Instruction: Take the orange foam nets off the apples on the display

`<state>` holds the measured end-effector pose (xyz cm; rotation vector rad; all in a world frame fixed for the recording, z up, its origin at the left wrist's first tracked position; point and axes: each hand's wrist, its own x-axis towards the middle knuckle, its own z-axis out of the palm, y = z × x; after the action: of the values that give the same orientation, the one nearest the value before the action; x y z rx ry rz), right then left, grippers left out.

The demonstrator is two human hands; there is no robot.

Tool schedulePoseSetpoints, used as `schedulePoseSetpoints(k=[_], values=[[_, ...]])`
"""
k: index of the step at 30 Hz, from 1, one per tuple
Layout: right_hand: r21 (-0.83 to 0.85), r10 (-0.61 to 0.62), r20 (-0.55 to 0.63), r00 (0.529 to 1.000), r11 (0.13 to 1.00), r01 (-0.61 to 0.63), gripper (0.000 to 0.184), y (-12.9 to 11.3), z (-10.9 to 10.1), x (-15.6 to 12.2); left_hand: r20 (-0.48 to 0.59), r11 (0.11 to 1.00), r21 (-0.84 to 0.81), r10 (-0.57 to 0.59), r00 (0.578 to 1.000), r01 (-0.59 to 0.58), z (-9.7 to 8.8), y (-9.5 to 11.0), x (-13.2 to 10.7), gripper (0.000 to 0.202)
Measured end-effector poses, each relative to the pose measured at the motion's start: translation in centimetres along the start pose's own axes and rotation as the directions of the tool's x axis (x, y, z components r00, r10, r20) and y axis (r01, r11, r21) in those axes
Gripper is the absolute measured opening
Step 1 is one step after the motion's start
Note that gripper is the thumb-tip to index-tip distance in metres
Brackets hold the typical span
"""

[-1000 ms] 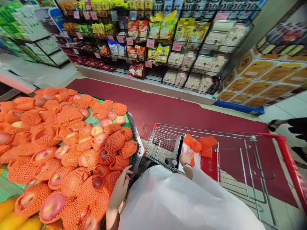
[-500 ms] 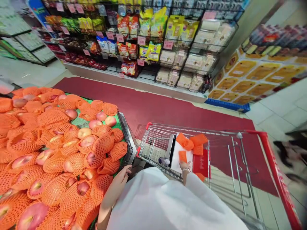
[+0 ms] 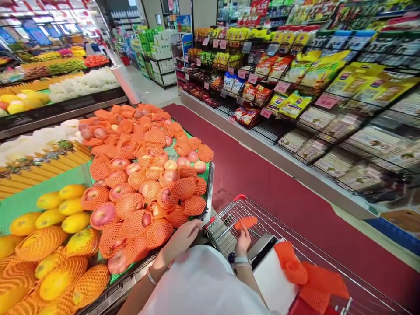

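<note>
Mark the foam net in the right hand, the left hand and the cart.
foam net (image 3: 245, 222): head view, middle of the orange mesh.
left hand (image 3: 183, 235): head view, back of the hand.
cart (image 3: 220, 229): head view, front wire wall.

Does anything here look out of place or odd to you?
Yes. Empty orange foam nets lie loose in the shopping cart, with no fruit inside, and the right hand holds another net over it. On the display, a few apples at the far corner sit bare among the netted ones.
</note>
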<state>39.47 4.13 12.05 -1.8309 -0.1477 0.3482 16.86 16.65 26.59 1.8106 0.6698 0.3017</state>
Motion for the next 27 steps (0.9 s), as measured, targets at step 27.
schedulePoseSetpoints(k=[27], values=[[0.308,-0.325,0.901,0.288,0.946,0.104,0.032,-12.7,8.7,-9.9,-0.701,0.998,-0.061,-0.056,0.711,0.018,-5.3,-4.9,-5.6,0.026]])
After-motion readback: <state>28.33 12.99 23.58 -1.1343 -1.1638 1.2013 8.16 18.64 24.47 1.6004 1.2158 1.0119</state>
